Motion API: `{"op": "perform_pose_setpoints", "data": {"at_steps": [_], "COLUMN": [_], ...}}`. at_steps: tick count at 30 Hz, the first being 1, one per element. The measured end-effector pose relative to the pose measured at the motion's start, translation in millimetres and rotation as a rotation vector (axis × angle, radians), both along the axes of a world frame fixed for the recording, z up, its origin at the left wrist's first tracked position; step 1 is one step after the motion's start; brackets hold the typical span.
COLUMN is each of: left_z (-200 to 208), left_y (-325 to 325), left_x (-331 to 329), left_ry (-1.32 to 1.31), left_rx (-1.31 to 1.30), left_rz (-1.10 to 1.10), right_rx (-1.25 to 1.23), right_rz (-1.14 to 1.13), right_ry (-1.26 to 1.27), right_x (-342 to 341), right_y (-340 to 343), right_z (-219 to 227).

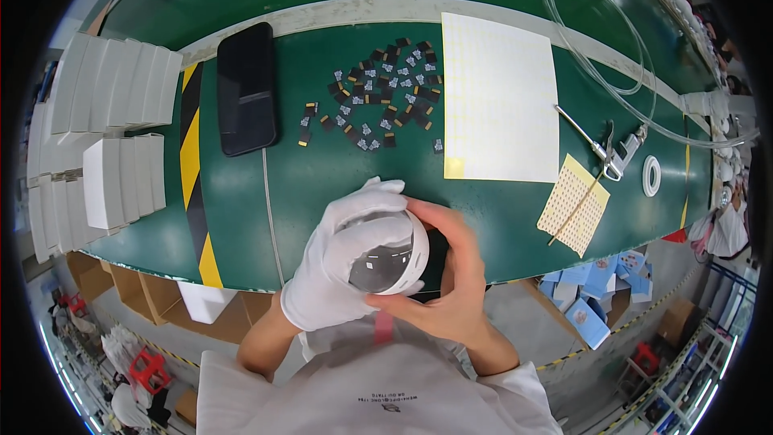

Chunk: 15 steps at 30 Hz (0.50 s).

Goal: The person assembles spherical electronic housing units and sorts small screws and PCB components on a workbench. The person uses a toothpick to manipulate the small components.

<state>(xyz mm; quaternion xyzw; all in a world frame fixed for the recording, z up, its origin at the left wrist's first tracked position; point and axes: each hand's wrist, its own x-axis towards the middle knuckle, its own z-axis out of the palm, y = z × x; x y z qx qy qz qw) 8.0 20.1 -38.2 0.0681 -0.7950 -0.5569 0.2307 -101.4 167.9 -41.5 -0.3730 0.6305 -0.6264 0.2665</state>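
White-gloved, your L hand (324, 274) curls its fingers over a dome cam (382, 266); your bare R hand (457, 278), thumb & index spread wide, grips its rim, at approx. mid of the near edge of the green tabletop (241, 225). Memory cards (377, 99) lie scattered toward the far edge. Red stool (150, 370) in the room, L. Past the near edge, R side: open carton (620, 306) w/ blue boxes (588, 322).
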Motion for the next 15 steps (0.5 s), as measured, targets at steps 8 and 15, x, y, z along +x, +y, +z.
{"op": "perform_pose_setpoints", "data": {"at_steps": [8, 15], "left_z": [4.3, 3.9], "left_y": [1.0, 1.5], "left_x": [8.5, 8.3], "left_ry": [-0.105, -0.123], "left_rx": [-0.047, -0.063], "left_rz": [0.048, 0.036], "right_rx": [-0.092, -0.143], "right_rz": [-0.043, -0.123], "right_ry": [0.278, 0.454], "right_x": [5.3, 12.0], "right_y": [-1.2, 1.5], "right_z": [-13.4, -17.7]}}
